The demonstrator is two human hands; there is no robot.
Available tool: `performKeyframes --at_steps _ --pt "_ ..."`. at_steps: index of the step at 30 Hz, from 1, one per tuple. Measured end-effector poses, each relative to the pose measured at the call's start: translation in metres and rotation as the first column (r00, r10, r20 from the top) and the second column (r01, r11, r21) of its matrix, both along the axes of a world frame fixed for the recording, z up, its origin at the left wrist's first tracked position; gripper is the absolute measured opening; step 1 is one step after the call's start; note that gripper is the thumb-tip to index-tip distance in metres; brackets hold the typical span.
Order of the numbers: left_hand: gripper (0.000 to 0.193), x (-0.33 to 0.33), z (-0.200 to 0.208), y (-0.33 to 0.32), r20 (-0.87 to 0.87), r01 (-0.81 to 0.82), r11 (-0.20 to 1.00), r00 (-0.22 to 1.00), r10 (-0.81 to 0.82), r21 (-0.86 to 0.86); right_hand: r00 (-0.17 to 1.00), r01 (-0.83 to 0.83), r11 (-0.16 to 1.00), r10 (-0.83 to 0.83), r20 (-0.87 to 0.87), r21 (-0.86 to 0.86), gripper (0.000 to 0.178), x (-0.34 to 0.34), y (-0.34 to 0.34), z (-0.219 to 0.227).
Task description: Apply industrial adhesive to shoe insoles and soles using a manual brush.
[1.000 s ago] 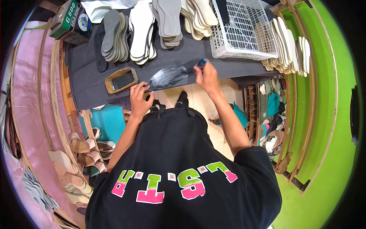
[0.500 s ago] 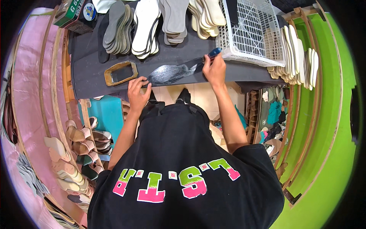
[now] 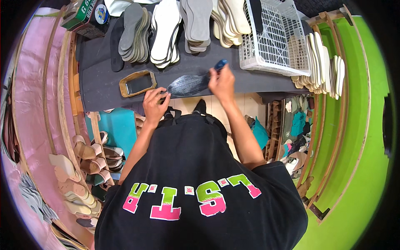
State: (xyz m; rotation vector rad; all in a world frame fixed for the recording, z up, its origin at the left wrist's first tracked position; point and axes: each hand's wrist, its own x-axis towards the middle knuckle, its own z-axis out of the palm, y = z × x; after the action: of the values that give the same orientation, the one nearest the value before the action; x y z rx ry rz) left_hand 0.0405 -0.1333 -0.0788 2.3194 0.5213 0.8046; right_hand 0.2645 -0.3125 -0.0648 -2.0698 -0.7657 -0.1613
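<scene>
Left hand [image 3: 156, 103] touching glossy black sole-shaped piece [image 3: 183, 86], fingers half-open, right hand [image 3: 222, 83] firmly gripping blue-handled tool [image 3: 221, 64], dark cloth-covered worktop [image 3: 96, 68] carrying piece along near edge, lime-green wall [image 3: 358, 166] standing rightward.

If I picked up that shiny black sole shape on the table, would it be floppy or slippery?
The shiny black sole shape would probably be light and a bit bendy, because it looks thin and lies flat on the dark table. Its streaky gloss looks wet, so it might feel slippery or sticky; the picture can't settle which.
</scene>
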Motion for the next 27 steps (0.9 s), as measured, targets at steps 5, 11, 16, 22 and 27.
performKeyframes --at_steps 5,11,16,22,27 --pt "0.010 -0.008 -0.001 0.012 -0.008 0.075 0.997 0.997 -0.074 0.021 0.989 0.089 0.995 -0.082 -0.125 0.048 0.020 0.017 0.000 0.025" --pt "0.014 -0.010 -0.002 0.018 0.001 0.168 0.986 0.986 -0.168 0.012 0.994 0.098 0.995 -0.097 -0.056 0.013 0.024 -0.008 0.014 -0.002" --pt "0.013 -0.012 -0.002 0.021 0.013 0.182 0.983 0.983 -0.182 -0.009 0.983 -0.123 0.992 0.118 -0.139 -0.028 0.027 -0.025 0.027 0.013" --pt "0.015 -0.012 -0.004 0.022 -0.001 0.207 0.978 0.978 -0.207 -0.029 0.978 0.201 0.980 -0.201 0.053 0.009 0.020 0.010 -0.001 0.012" --pt "0.019 -0.014 -0.005 0.023 -0.016 0.228 0.974 0.974 -0.228 -0.016 0.984 -0.173 0.984 0.171 0.047 0.033 0.020 -0.042 0.029 0.007"
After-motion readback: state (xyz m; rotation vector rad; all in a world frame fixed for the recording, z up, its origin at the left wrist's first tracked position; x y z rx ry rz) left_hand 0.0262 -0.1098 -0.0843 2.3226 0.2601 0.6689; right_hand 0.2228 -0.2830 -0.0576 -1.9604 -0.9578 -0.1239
